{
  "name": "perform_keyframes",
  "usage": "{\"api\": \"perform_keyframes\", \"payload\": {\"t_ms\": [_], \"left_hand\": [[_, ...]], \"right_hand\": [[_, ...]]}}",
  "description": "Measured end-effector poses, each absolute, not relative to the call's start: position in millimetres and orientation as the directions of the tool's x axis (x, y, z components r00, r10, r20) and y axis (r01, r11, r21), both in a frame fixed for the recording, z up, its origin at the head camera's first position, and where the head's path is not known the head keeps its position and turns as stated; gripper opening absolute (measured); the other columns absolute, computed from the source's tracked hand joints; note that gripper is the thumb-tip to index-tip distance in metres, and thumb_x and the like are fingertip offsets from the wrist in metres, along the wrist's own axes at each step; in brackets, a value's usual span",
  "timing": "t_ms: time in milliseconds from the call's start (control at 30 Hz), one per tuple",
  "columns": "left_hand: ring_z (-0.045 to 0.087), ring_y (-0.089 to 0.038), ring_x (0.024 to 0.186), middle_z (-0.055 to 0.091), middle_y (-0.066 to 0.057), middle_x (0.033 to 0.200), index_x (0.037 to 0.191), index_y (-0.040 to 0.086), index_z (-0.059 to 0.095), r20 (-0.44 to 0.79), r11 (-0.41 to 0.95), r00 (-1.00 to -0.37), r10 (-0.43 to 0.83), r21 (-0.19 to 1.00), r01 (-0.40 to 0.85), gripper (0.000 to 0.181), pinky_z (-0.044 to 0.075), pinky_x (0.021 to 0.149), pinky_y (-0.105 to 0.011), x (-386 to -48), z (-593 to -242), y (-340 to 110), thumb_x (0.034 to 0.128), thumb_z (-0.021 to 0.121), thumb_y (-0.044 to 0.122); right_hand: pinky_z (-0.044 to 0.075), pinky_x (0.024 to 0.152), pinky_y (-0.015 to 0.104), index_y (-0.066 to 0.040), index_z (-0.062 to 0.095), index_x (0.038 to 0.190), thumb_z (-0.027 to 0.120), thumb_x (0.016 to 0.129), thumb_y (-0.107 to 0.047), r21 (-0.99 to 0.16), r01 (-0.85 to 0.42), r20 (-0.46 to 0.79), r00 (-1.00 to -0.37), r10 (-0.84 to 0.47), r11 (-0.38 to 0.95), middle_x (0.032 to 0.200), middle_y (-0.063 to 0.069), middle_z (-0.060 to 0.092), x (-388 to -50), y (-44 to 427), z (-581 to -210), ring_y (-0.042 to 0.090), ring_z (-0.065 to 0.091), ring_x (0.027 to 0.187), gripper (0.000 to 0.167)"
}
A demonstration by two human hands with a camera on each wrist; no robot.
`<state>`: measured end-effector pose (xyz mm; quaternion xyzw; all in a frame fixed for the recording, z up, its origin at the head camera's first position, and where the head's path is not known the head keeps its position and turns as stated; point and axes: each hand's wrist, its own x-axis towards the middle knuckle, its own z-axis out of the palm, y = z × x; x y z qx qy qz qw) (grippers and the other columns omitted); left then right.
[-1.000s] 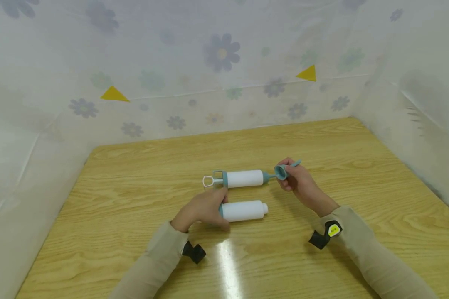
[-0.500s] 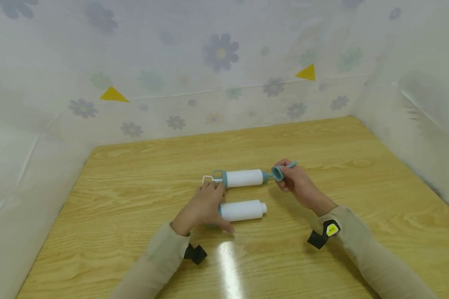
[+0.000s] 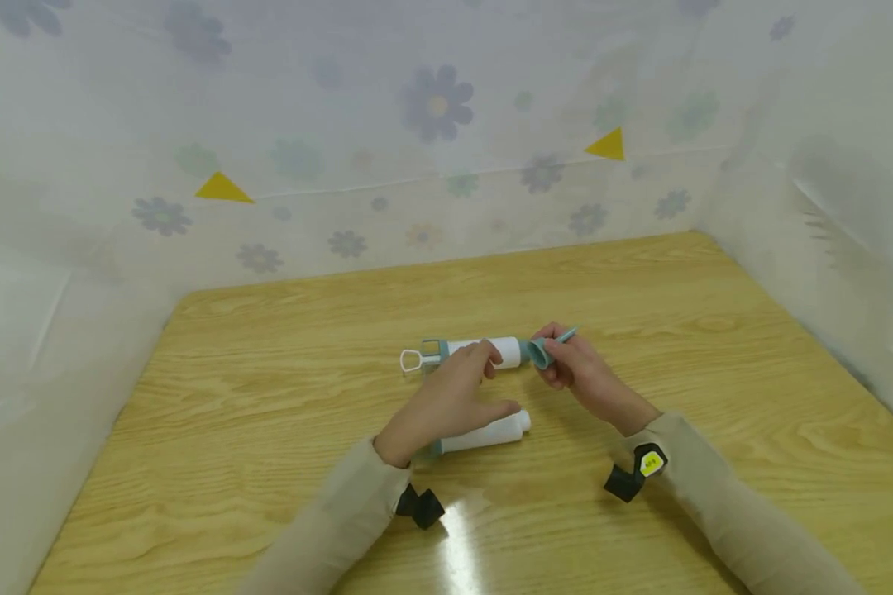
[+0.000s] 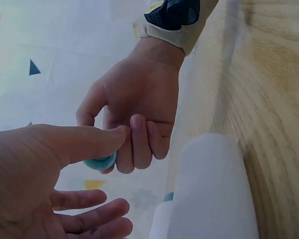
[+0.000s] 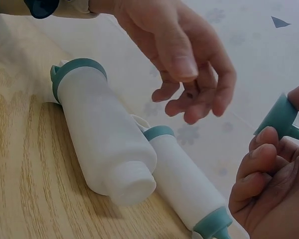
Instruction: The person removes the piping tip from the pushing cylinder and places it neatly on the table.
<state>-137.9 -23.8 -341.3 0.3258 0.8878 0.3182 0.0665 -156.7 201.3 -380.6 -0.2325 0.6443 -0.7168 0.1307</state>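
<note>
My right hand [image 3: 588, 378] pinches a teal funnel-shaped nozzle cap [image 3: 540, 354], its wide mouth facing left and a thin spout pointing away. Beside it, my left hand [image 3: 442, 406] hovers over the near white plunger syringe [image 3: 487, 435], thumb and fingers spread apart, holding nothing. In the right wrist view, that syringe's barrel [image 5: 102, 124] lies on its side, a teal collar at one end and a bare white neck at the other. The far syringe [image 3: 508, 352] lies behind, with a teal nozzle fitted and a white pull handle; my left fingers partly cover it in the head view.
A wood-grain table [image 3: 283, 355] bears both syringes. White flowered sheeting [image 3: 387, 165] rises behind and along both sides of it. Yellow triangles [image 3: 225, 188] mark the back sheet.
My left hand has lifted off the near syringe's collar end and moved right, over the barrel. My right hand has shifted slightly left and nearer with the nozzle cap.
</note>
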Motion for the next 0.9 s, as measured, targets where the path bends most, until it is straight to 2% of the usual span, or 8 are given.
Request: {"api": "perform_keyframes", "payload": {"t_ms": [133, 333, 533, 633, 767, 900], "left_hand": [[0.056, -0.020, 0.079, 0.062, -0.016, 0.102, 0.120, -0.002, 0.050, 0.152, 0.559, -0.782, 0.604, 0.618, 0.552, 0.050, 0.045, 0.066, -0.023, -140, -338, -8, 0.0858, 0.073, 0.026], [0.055, -0.011, 0.065, 0.064, -0.012, 0.095, 0.119, 0.000, 0.050, 0.147, 0.581, -0.788, 0.598, 0.598, 0.552, 0.047, 0.044, 0.057, -0.017, -143, -333, 11, 0.0900, 0.068, 0.032], [0.054, -0.008, 0.061, 0.064, -0.009, 0.088, 0.112, 0.002, 0.048, 0.172, 0.547, -0.797, 0.579, 0.644, 0.535, 0.034, 0.043, 0.053, -0.015, -146, -333, 21, 0.0950, 0.062, 0.028], [0.050, -0.007, 0.058, 0.061, -0.008, 0.084, 0.109, 0.001, 0.046, 0.198, 0.515, -0.796, 0.572, 0.668, 0.537, 0.030, 0.040, 0.051, -0.014, -146, -335, 23, 0.0963, 0.060, 0.025], [0.043, -0.008, 0.054, 0.052, -0.005, 0.075, 0.108, 0.000, 0.044, 0.227, 0.499, -0.791, 0.569, 0.669, 0.551, 0.028, 0.035, 0.048, -0.015, -146, -338, 22, 0.0977, 0.057, 0.022], [0.044, -0.010, 0.059, 0.055, -0.007, 0.080, 0.111, -0.001, 0.044, 0.234, 0.494, -0.786, 0.573, 0.666, 0.559, 0.028, 0.035, 0.051, -0.016, -147, -340, 22, 0.0985, 0.056, 0.021]], "right_hand": [[0.019, 0.056, 0.036, -0.012, 0.046, 0.101, 0.030, 0.105, -0.021, -0.984, -0.127, 0.174, -0.851, -0.495, -0.126, 0.071, -0.008, 0.046, -156, 200, -382, 0.005, 0.038, 0.060, 0.019], [0.022, 0.053, 0.031, -0.013, 0.047, 0.102, 0.029, 0.105, -0.022, -0.982, -0.137, 0.185, -0.848, -0.498, -0.131, 0.074, -0.010, 0.050, -156, 199, -382, 0.003, 0.041, 0.060, 0.020], [0.018, 0.056, 0.034, -0.015, 0.048, 0.102, 0.029, 0.106, -0.021, -0.974, -0.144, 0.214, -0.829, -0.516, -0.172, 0.079, -0.013, 0.054, -154, 199, -382, 0.010, 0.031, 0.058, 0.021], [0.018, 0.056, 0.034, -0.014, 0.049, 0.104, 0.029, 0.106, -0.021, -0.970, -0.143, 0.226, -0.822, -0.523, -0.195, 0.081, -0.012, 0.057, -155, 201, -382, 0.012, 0.030, 0.059, 0.021], [0.018, 0.055, 0.033, -0.017, 0.051, 0.105, 0.024, 0.106, -0.025, -0.969, -0.114, 0.214, -0.827, -0.520, -0.218, 0.080, -0.013, 0.054, -158, 201, -384, 0.006, 0.036, 0.061, 0.028], [0.018, 0.056, 0.030, -0.021, 0.054, 0.104, 0.014, 0.107, -0.031, -0.956, -0.063, 0.206, -0.840, -0.503, -0.287, 0.082, -0.014, 0.057, -158, 201, -386, 0.001, 0.042, 0.063, 0.041]]}}
